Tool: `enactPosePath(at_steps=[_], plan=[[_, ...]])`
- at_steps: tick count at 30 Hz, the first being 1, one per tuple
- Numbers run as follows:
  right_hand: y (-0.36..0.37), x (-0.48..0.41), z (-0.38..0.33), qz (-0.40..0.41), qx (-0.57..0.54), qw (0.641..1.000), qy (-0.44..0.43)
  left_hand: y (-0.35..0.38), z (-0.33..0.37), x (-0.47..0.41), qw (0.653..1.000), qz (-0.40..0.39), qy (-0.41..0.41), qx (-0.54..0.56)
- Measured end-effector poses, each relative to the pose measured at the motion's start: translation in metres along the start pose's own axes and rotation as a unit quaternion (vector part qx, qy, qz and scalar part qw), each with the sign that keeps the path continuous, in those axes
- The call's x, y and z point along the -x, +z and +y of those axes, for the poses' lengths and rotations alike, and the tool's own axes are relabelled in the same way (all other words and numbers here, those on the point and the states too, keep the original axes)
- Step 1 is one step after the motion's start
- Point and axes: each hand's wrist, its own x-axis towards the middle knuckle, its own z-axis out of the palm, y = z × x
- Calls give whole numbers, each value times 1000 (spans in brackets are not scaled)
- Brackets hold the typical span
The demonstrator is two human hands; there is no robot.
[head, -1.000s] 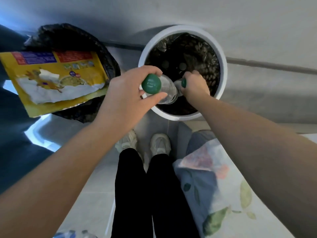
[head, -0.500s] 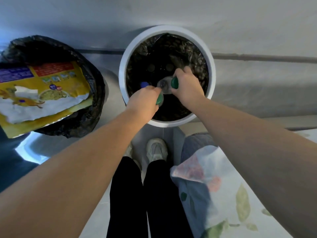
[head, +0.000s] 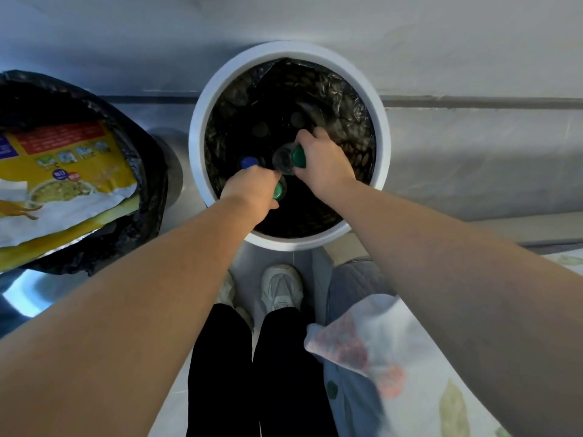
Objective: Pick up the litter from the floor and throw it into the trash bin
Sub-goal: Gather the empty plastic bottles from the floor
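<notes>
Both arms stretched forward and down, wrists dipped inside the white trash bin [head: 380, 159] with its black liner. Left hand [head: 252, 189] knuckles-up, curled tight around a bottle, green cap [head: 278, 191] peeking out at the thumb side, blue cap [head: 249, 161] showing just beyond the fingers. Right hand [head: 321, 164] clenched on a clear bottle [head: 284, 159], its green cap [head: 298, 156] against the fingers, body pointing left toward the other hand. Beside the bin, a black bag [head: 151, 171] holding a yellow packet [head: 63, 171].

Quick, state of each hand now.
Left hand: closed on a green-capped bottle.
Right hand: closed on a clear bottle with a green cap.
</notes>
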Motion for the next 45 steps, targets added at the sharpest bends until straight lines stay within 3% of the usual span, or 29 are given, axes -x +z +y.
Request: enactPosePath(at_steps=[6, 10, 14, 20, 25, 28, 34, 39, 45], plan=[[-7, -4, -2, -65, -115, 991, 32, -5, 6, 4, 997, -15, -36, 73], [-10, -4, 2, -119, -258, 954, 95, -12, 4, 7, 992, -9, -76, 100], [-9, -5, 5, -122, -293, 939, 131, -11, 4, 1, 987, -7, -101, 125], [-7, 9, -3, -65, -215, 965, 136, -10, 16, 21, 993, 59, -93, 46], [-35, 60, -13, -25, -132, 985, 108, -22, 10, 78, 989, 126, -27, -79], [-59, 98, -28, -10, -94, 992, 78, -34, 9, 123, 982, 144, -39, -120], [-127, 201, -77, -7, 15, 999, 31, -80, 23, 255, 977, 171, -94, -81], [-210, 305, -150, 22, 34, 999, -27, -134, 39, 399, 964, 234, -114, -53], [-280, 408, -228, 31, 15, 993, -110, -156, 59, 551, 931, 301, -205, -16]])
